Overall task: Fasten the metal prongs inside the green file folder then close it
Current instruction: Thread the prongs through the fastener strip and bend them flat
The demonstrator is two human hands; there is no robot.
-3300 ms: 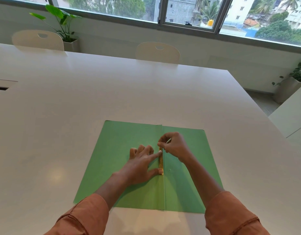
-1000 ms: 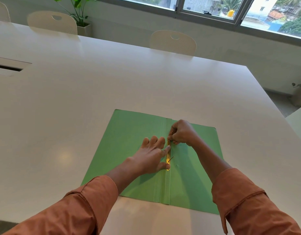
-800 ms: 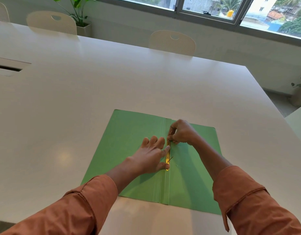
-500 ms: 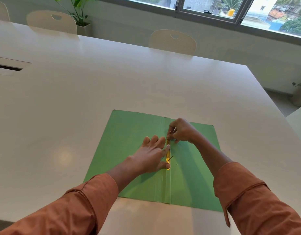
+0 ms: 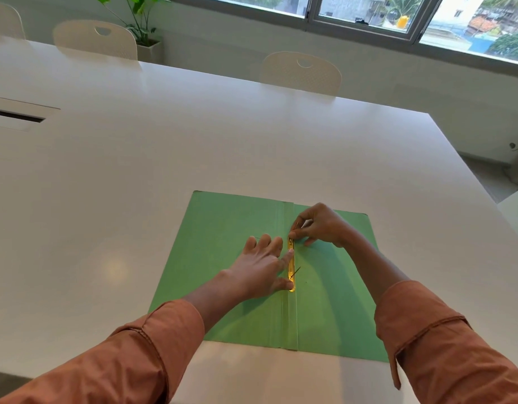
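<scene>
Because the green file folder (image 5: 231, 258) is thin card lying open and flat on the white table (image 5: 193, 147), it looks light and liable to slide or buckle, so pressing down on it near the spine seems wiser than lifting an edge. It sits at the table's 6 o'clock side, directly before the person. The brass fastener strip (image 5: 291, 265) runs along the spine, and its metal prongs are thin, springy and likely sharp at the tips; one near prong (image 5: 296, 271) stands up slanting toward 2 o'clock. They are best taken near the tip and bent flat.

The left hand (image 5: 260, 266) is spread open, palm down on the left flap, with forefinger and thumb touching the strip to steady it. The right hand (image 5: 319, 225), at the strip's 12 o'clock end, is curled with thumb and forefinger pinched on the far prong (image 5: 296, 224), the other fingers loosely folded.
</scene>
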